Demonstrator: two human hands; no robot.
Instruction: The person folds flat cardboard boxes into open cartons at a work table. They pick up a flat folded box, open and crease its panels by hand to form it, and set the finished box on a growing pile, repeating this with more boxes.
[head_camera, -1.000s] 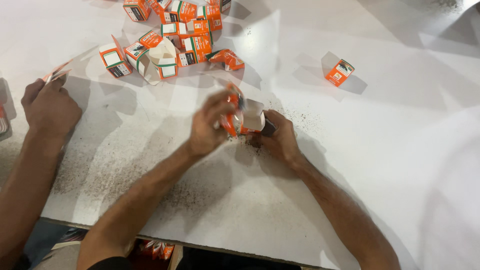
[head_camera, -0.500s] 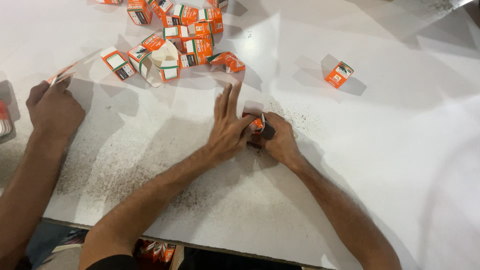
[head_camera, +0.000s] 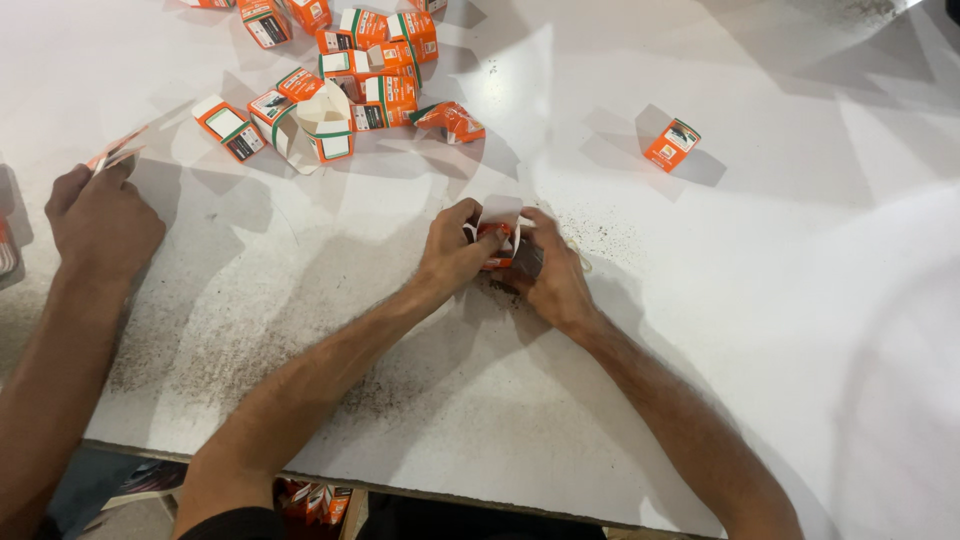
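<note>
Both of the person's hands were down on the white table (head_camera: 760, 330), pinched together around one small orange carton (head_camera: 497, 243) with its white flap standing open at the top. The left hand (head_camera: 455, 255) had its fingers curled tight on the carton's left side, thumb and fingertips pressed against it; the right hand (head_camera: 553, 270) closed on the carton from the other side, fingers wrapped over its right edge. So the carton sat squeezed between both hands, low against the table, and well short of the heap of orange-and-white cartons (head_camera: 345, 75) that lay beyond it toward the table's far edge. At the near side of that heap, one carton (head_camera: 318, 128) lay with its white flaps unfolded. A lone orange carton (head_camera: 672, 145) sat on its own, off to the right of the held carton and farther out on the table. Dark specks dusted the tabletop around the held carton. Far to the left of the held carton, another person's hand (head_camera: 100, 220) rested on the table, gripping a flat piece of orange-and-white card (head_camera: 112, 155).
</note>
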